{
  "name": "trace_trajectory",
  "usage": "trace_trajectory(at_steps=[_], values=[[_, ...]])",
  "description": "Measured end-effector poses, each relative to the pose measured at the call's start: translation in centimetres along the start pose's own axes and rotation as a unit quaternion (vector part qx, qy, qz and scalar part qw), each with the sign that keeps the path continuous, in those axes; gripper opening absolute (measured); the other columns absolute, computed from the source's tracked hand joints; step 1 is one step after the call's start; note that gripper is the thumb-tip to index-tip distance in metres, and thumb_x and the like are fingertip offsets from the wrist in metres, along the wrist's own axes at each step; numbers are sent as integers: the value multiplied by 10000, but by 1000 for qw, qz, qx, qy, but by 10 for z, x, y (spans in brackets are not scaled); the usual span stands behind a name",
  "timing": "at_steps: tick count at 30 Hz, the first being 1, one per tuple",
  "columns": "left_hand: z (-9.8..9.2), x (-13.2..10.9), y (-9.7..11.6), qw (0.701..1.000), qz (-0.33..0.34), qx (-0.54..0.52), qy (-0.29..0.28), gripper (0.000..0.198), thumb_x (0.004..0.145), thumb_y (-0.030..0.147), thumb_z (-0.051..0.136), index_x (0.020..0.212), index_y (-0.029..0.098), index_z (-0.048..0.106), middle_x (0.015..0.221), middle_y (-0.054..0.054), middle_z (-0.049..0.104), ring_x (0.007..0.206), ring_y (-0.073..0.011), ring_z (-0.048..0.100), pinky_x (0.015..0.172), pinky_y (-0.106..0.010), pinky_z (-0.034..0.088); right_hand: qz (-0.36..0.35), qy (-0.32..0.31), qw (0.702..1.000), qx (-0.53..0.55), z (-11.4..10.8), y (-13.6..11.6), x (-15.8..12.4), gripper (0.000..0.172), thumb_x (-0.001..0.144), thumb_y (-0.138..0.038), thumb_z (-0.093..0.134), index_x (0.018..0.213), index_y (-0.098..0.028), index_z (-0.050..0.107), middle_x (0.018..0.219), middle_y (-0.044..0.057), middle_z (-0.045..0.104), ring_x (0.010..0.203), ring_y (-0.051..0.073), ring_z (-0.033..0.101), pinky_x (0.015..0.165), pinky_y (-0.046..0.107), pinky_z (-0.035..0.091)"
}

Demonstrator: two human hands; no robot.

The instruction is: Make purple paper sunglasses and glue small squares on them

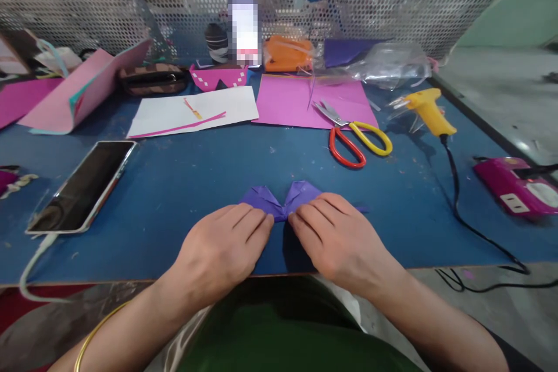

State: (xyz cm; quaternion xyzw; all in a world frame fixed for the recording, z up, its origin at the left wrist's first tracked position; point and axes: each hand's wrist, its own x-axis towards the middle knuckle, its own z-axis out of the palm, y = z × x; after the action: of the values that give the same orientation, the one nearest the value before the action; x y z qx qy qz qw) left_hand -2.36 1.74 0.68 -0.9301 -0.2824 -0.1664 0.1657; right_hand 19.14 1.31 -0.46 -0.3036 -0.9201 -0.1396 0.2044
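Note:
A folded purple paper piece [283, 198], shaped like a bow, lies on the blue table [196, 186] near its front edge. My left hand [222, 250] presses on its left part with the fingers held together and lying flat. My right hand [333, 235] presses on the right part in the same way. The fingertips of both hands nearly meet at the narrow middle of the paper. Most of the paper's lower half is hidden under my hands.
A phone [82, 185] with a cable lies at the left. Scissors [355, 136] rest on a pink sheet [305, 103]; a white sheet [194, 110] lies beside it. A yellow glue gun [429, 110] and a magenta power strip [517, 186] are at the right. Perforated mesh [392, 0] stands behind.

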Motion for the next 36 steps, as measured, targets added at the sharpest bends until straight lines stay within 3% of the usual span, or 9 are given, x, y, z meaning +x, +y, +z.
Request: trace_trajectory(at_steps=[13, 18, 22, 29, 36], values=[[4, 2, 2, 996, -60, -58, -13, 156, 923, 108, 554, 942, 131, 707, 854, -50, 722, 759, -217, 648, 633, -351, 512, 0, 3, 1000, 11, 2, 1, -1, 175, 893, -56, 554, 878, -71, 728, 820, 121, 693, 759, 238, 591, 741, 401, 453], [7, 6, 4, 990, -102, -95, -6, 173, 941, 114, 532, 944, 151, 701, 883, -53, 733, 814, -208, 664, 693, -333, 528, 93, -5, 993, 66, 4, -1, 0, 163, 902, -76, 561, 919, -101, 721, 843, 75, 691, 765, 211, 579, 796, 390, 427], [8, 9, 4, 980, -141, -140, 16, 226, 982, 152, 483, 922, 174, 700, 872, -42, 730, 812, -182, 665, 716, -315, 530, 194, -8, 971, 142, 2, -5, 3, 139, 931, -140, 580, 935, -150, 719, 880, 44, 698, 823, 200, 605, 822, 373, 403], [8, 10, 4, 968, -167, -183, 31, 174, 955, 135, 539, 900, 143, 703, 882, -59, 724, 816, -199, 658, 708, -335, 514, 249, -17, 951, 180, 5, -6, 12, 159, 917, -129, 596, 816, -177, 709, 790, 11, 668, 755, 176, 586, 788, 368, 367], [6, 15, 2, 948, -231, -219, -21, 209, 954, 157, 527, 854, 154, 710, 840, -53, 667, 770, -202, 577, 699, -369, 462, 323, -50, 922, 209, 5, -7, 19, 137, 888, -117, 604, 782, -183, 659, 775, -1, 630, 763, 174, 573, 749, 352, 351]])
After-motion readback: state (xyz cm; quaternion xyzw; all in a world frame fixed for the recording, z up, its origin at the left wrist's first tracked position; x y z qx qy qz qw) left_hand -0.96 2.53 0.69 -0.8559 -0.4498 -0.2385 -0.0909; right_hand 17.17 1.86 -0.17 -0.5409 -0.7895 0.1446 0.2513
